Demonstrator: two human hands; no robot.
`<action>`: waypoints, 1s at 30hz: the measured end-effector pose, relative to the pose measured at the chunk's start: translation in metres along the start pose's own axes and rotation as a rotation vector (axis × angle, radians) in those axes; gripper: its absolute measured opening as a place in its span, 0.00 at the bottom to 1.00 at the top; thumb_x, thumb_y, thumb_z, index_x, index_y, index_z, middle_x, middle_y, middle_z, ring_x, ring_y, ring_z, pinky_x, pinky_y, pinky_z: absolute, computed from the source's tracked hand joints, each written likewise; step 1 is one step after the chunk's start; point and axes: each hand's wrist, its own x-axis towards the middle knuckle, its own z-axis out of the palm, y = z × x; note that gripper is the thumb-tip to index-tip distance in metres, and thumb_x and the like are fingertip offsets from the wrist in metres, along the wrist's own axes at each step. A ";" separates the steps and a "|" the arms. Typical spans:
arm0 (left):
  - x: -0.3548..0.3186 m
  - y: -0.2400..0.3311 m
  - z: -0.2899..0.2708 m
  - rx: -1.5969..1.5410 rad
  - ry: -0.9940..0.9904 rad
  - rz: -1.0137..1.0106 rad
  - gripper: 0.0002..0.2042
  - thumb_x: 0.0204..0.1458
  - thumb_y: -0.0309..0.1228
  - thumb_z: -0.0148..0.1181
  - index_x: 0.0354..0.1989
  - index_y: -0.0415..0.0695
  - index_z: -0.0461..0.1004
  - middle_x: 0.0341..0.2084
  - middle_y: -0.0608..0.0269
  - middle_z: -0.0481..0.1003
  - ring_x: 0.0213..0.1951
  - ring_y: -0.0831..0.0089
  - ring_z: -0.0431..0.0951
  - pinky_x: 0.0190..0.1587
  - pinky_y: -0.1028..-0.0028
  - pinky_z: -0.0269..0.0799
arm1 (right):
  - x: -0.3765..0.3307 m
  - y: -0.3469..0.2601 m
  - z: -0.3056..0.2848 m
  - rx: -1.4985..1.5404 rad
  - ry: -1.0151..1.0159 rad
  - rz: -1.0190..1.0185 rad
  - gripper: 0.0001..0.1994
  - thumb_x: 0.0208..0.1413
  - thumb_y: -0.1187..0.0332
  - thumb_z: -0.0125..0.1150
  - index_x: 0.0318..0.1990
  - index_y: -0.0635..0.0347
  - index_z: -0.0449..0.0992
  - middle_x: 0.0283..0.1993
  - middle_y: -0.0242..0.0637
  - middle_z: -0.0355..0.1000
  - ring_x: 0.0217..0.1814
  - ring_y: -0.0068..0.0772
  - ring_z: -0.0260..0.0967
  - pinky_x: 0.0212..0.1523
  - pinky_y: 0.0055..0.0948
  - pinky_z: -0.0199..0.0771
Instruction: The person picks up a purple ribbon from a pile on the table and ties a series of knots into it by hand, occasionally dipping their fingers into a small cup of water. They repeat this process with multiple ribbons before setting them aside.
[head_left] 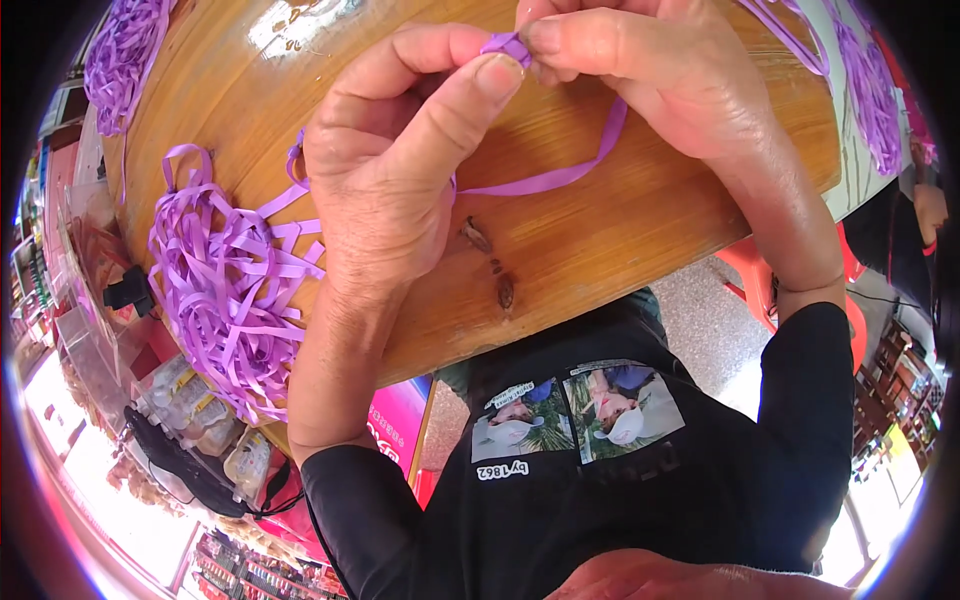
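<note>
My left hand [400, 170] and my right hand [650, 70] meet above a glossy wooden table [600, 240]. Both pinch a thin purple ribbon [560, 178] between thumb and forefinger at its folded end near the top of the view. From the fingers the ribbon loops down under my right hand and trails left across the wood, passing behind my left hand. A loose heap of purple ribbon strips [225, 290] lies on the table just left of my left wrist.
More purple ribbon lies at the table's far left [120, 55] and far right [870, 100] edges. Red plastic seating [755, 275] stands below the table's right side. Packaged goods [200, 410] and shelves sit lower left.
</note>
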 end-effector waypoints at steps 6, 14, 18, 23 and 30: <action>-0.002 0.003 0.004 0.056 -0.009 -0.032 0.06 0.53 0.22 0.56 0.39 0.37 0.73 0.30 0.67 0.72 0.24 0.82 0.63 0.25 0.82 0.55 | 0.002 0.004 0.003 -0.090 0.031 -0.083 0.08 0.52 0.67 0.58 0.34 0.62 0.76 0.31 0.31 0.72 0.35 0.20 0.68 0.39 0.20 0.67; -0.001 0.000 -0.004 -0.054 0.004 -0.036 0.06 0.53 0.23 0.56 0.39 0.38 0.73 0.26 0.68 0.71 0.23 0.82 0.62 0.24 0.81 0.53 | -0.001 0.011 0.006 -0.373 0.158 -0.665 0.06 0.51 0.75 0.60 0.36 0.64 0.75 0.34 0.34 0.73 0.35 0.25 0.70 0.36 0.20 0.69; 0.000 0.001 -0.001 -0.064 0.032 -0.042 0.06 0.53 0.23 0.56 0.39 0.38 0.73 0.25 0.68 0.71 0.23 0.82 0.61 0.24 0.81 0.52 | -0.007 0.001 -0.002 -0.518 0.094 -0.792 0.06 0.48 0.76 0.62 0.36 0.64 0.76 0.33 0.36 0.73 0.36 0.27 0.71 0.34 0.21 0.69; -0.003 0.002 0.005 -0.002 0.054 -0.034 0.06 0.53 0.23 0.56 0.39 0.37 0.73 0.25 0.68 0.71 0.23 0.82 0.61 0.24 0.81 0.52 | -0.009 0.000 -0.002 -0.426 0.033 -0.662 0.06 0.48 0.77 0.62 0.35 0.63 0.77 0.33 0.36 0.74 0.34 0.27 0.72 0.33 0.21 0.69; -0.003 0.003 0.008 0.024 0.049 -0.027 0.07 0.53 0.22 0.56 0.40 0.36 0.72 0.28 0.66 0.72 0.24 0.82 0.64 0.25 0.82 0.55 | -0.010 -0.003 -0.004 -0.410 0.017 -0.550 0.06 0.47 0.76 0.63 0.34 0.62 0.77 0.32 0.36 0.74 0.33 0.27 0.72 0.33 0.21 0.70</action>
